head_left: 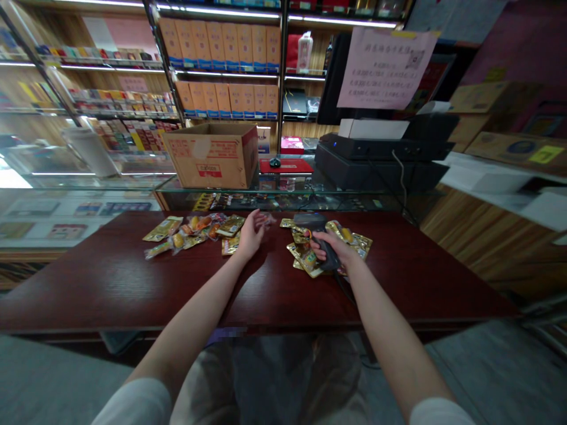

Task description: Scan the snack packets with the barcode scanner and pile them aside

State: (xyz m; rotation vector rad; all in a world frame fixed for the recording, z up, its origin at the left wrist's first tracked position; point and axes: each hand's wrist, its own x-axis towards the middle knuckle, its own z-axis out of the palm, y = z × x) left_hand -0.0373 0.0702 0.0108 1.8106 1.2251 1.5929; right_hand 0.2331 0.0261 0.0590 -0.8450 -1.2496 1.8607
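Note:
My right hand (328,248) is wrapped round the handle of a dark barcode scanner (310,221), its head pointing left and its cable trailing down toward the table edge. Beneath and around it lies a pile of gold snack packets (305,255). My left hand (251,235) is near the table's middle, fingers closed on a small clear snack packet (266,220) that sticks out to the right. Just left of that hand are more gold packets (233,225) and clear-wrapped orange and yellow snacks (201,223), in a loose row.
A dark red wooden table (177,289) carries the packets. Behind it, a glass counter holds an open cardboard box (212,156), a mouse (275,162) on a red pad, and a black cash drawer (376,171) below a monitor with a pink notice (385,68). Stocked shelves (221,44) stand beyond.

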